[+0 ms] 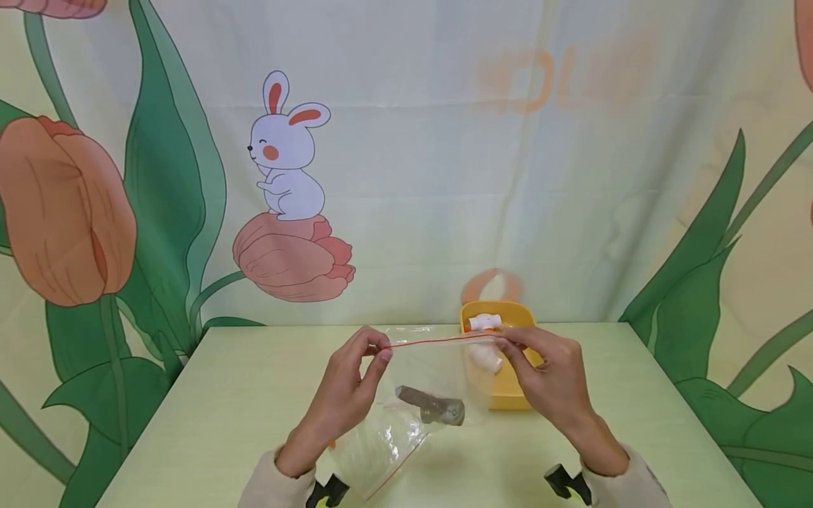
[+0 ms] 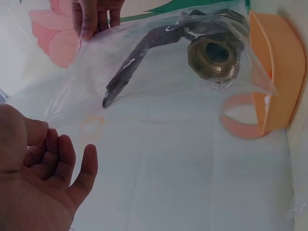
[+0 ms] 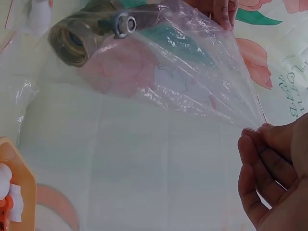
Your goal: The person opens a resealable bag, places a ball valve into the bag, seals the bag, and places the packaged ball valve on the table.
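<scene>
Metal fitting (image 1: 432, 407), with a long lever and a threaded mouth, inside a clear bag (image 1: 438, 367) that I see held up over the middle of the table (image 1: 190, 423). The left hand (image 1: 348, 384) pinches the left end of the bag's red-lined top; the right hand (image 1: 559, 374) pinches the right end. Nearer, I note a second clear bag (image 1: 381, 451) on the table; at the far side, right of centre, a yellow bin (image 1: 511, 403) containing white pieces (image 1: 485, 322).
</scene>
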`<state>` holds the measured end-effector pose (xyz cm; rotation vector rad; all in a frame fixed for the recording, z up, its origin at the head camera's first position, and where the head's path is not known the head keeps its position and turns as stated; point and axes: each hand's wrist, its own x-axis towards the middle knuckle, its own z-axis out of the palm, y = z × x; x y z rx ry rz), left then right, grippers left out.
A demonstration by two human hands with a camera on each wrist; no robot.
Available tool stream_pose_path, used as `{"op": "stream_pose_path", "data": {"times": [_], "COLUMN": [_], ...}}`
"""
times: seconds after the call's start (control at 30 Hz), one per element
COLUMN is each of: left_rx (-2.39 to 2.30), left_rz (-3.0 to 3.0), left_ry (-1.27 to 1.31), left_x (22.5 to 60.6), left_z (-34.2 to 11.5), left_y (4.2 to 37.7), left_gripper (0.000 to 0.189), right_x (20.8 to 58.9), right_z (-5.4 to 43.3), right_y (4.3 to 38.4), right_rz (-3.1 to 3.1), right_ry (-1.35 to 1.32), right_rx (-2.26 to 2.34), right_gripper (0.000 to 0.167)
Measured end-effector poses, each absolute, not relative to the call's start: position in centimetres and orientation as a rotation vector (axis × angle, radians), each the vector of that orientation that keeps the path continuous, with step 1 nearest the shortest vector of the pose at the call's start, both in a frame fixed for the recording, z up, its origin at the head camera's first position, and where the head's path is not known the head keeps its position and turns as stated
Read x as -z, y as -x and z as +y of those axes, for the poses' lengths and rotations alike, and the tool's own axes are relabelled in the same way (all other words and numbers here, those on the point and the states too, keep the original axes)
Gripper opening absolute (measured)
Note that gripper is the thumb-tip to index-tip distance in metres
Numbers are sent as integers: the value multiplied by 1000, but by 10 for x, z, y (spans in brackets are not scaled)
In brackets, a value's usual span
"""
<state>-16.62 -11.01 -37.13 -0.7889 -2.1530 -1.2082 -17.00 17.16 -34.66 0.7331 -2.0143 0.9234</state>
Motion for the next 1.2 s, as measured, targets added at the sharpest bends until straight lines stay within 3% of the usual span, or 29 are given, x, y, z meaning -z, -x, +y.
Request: {"op": "stream_pose_path", "data": {"times": [1.2], "left_rx": [1365], "left_rz": [-2123], "left_ry": [814], "left_x": [364], "left_z": [-98], "left_y": [152], "left_gripper": [5], "right_x": [366], "right_z": [189], "right_y": [163], "right_rz": [-2363], "right_ry": [-712], "right_rx": [-917], "right_gripper": [6]}}
